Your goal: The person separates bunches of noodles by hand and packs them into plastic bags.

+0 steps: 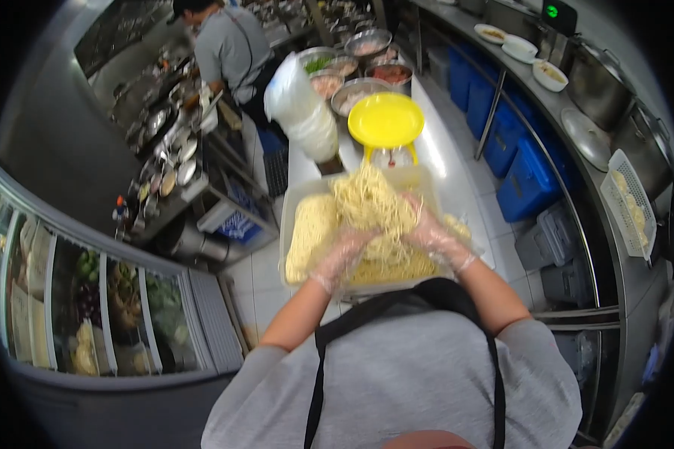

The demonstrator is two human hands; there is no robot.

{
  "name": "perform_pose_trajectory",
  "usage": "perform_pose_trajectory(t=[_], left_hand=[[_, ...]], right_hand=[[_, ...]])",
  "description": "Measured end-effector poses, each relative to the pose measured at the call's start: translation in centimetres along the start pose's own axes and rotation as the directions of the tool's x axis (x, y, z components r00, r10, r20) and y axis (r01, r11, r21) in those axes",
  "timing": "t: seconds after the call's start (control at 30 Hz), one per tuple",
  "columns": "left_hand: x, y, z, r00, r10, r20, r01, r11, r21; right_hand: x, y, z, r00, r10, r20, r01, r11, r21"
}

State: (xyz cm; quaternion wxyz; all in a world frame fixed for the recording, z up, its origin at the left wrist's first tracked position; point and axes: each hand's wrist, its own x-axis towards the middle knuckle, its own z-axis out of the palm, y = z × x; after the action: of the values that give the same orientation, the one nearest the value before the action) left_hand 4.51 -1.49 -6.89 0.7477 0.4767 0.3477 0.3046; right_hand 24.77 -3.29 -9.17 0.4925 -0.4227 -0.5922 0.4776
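Both my hands wear clear plastic gloves. My left hand and my right hand are closed around a loose clump of yellow noodles, lifted over a translucent plastic tub. Strands hang down between the hands. A compact pile of noodles fills the tub's left side, and more loose strands lie at its near side. Just beyond the tub stands a kitchen scale with a round yellow pan and a dial below it.
Left of the scale stands a tall stack wrapped in plastic. Metal bowls of ingredients crowd the table's far end. A co-worker stands at the stove, far left. A glass-topped fridge is at left; a steel counter runs along the right.
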Motion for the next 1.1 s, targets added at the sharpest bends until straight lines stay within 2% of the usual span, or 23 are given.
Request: perform_pose_trajectory(t=[0.03,0.1,0.17,0.2,0.23,0.27,0.3,0.33,0.37,0.4,0.43,0.47,0.53,0.6,0.63,0.73,0.83,0.87,0.93,0.97,1.0,1.07,1.1], left_hand=[[-0.2,0.1,-0.1,1.000,0.015,0.010,-0.014,0.996,-0.084],[-0.3,0.4,-0.3,0.996,-0.089,-0.001,0.088,0.987,-0.136],[-1.0,0.5,0.1,0.995,-0.066,-0.068,0.057,0.990,-0.127],[-0.5,0.9,0.5,0.995,-0.012,-0.100,0.003,0.996,-0.094],[1.1,0.3,0.1,0.994,0.024,-0.108,-0.016,0.997,0.071],[1.7,-0.3,-0.8,0.995,0.045,-0.087,-0.038,0.996,0.084],[0.6,0.6,-0.5,0.994,0.087,-0.069,-0.071,0.975,0.210],[0.4,0.6,-0.3,0.992,0.116,-0.049,-0.098,0.956,0.277],[0.1,0.7,-0.2,0.989,0.145,-0.028,-0.126,0.932,0.341],[0.7,-0.4,-0.8,0.992,0.113,-0.055,-0.117,0.991,-0.069],[1.4,-1.0,-1.2,0.996,0.063,-0.065,-0.086,0.878,-0.470],[2.4,-1.5,-1.8,0.996,0.069,-0.053,-0.086,0.881,-0.466],[3.7,-1.7,-2.7,0.997,-0.029,-0.064,-0.009,0.847,-0.532],[4.2,-2.5,-2.9,0.995,-0.021,-0.095,-0.028,0.871,-0.491],[4.2,-2.9,-3.0,0.991,-0.019,-0.136,-0.046,0.889,-0.455],[4.1,-3.1,-3.3,0.984,-0.069,-0.167,-0.025,0.865,-0.501],[3.7,-2.6,-2.6,0.984,-0.022,-0.175,-0.058,0.896,-0.440],[3.7,-2.6,-2.6,0.984,-0.023,-0.178,-0.059,0.895,-0.443],[3.8,-3.4,-3.1,0.979,0.076,-0.189,-0.133,0.941,-0.312],[4.6,-4.3,-4.6,0.981,-0.028,-0.190,-0.039,0.939,-0.341],[4.0,-3.8,-4.7,0.975,-0.053,-0.214,-0.027,0.934,-0.356],[2.0,-1.7,-3.7,0.999,0.028,-0.037,-0.042,0.884,-0.466],[1.7,-1.2,-3.4,0.998,0.015,-0.058,-0.041,0.878,-0.477]], right_hand=[[0.4,-0.5,0.0,0.999,0.042,0.012,-0.042,0.998,-0.044],[-0.2,-2.0,0.4,0.991,0.123,0.046,-0.120,0.990,-0.072],[-0.1,-3.0,0.3,0.968,0.216,0.125,-0.241,0.941,0.238],[-0.1,-2.6,-0.2,0.971,0.206,0.123,-0.230,0.945,0.232],[-0.1,-2.0,-1.0,0.969,0.178,0.170,-0.207,0.963,0.174],[-0.2,-1.6,-1.5,0.965,0.152,0.212,-0.179,0.977,0.115],[-0.5,-1.5,-1.4,0.962,0.162,0.222,-0.221,0.935,0.276],[-0.8,-1.9,-1.1,0.969,0.143,0.203,-0.195,0.944,0.267],[-1.0,-2.3,-0.5,0.959,0.256,0.124,-0.284,0.852,0.440],[-1.0,-2.6,0.2,0.924,0.376,0.071,-0.339,0.719,0.607],[-1.1,-3.6,0.6,0.929,0.366,0.058,-0.324,0.726,0.606],[-1.2,-4.9,1.0,0.924,0.382,0.024,-0.324,0.748,0.579],[-1.4,-5.2,1.5,0.919,0.394,-0.019,-0.319,0.770,0.552],[-1.0,-4.1,2.0,0.952,0.293,-0.087,-0.238,0.888,0.393],[-1.3,-4.8,2.3,0.970,0.209,-0.127,-0.146,0.911,0.386],[-0.9,-4.2,2.3,0.984,0.122,-0.128,-0.084,0.959,0.270],[-1.2,-6.1,2.8,0.961,0.191,-0.200,-0.117,0.935,0.334],[-0.9,-5.3,2.7,0.961,0.194,-0.196,-0.121,0.935,0.333],[-0.1,-3.1,2.4,0.973,0.163,-0.161,-0.113,0.954,0.278],[-0.5,-2.6,2.0,0.971,0.190,-0.142,-0.143,0.947,0.288],[-0.7,-2.8,1.3,0.973,0.210,-0.096,-0.181,0.952,0.247],[-0.6,-2.5,0.3,0.966,0.256,-0.024,-0.245,0.946,0.213],[0.0,-2.2,-0.2,0.987,0.158,0.018,-0.159,0.966,0.206]])
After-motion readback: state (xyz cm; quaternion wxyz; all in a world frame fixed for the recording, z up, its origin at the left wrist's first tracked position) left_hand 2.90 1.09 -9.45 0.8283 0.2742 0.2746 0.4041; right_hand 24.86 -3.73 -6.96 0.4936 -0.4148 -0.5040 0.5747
